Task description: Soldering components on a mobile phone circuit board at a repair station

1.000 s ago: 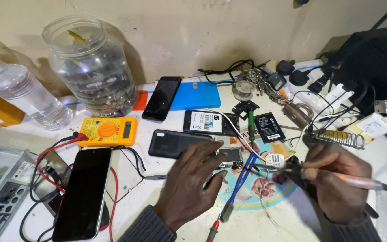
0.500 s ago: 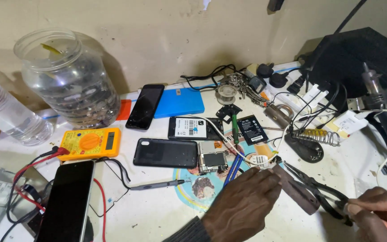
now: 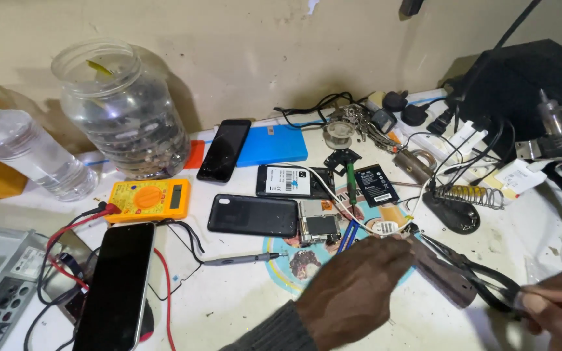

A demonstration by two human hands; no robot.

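The person's left hand (image 3: 359, 286) is hovering flat, holding nothing, just near of the small bare circuit board (image 3: 321, 225), as if steadying. The right hand (image 3: 557, 309) is pinching a black-cabled soldering iron (image 3: 469, 273), tip angled boardward.

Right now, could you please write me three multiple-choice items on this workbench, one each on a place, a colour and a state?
1. Where does the multimeter lie?
A. in front of the glass jar
B. on the blue case
C. under the left hand

2. What colour is the multimeter?
A. green
B. yellow with an orange dial
C. white

3. What is the right hand doing?
A. resting flat and empty
B. gripping a thin tool
C. lifting the plastic bottle

Answers: 1 A, it sits on the table just before the jar. 2 B, its body is yellow and the dial orange. 3 B, the fingers close around the tool's handle at the right edge.
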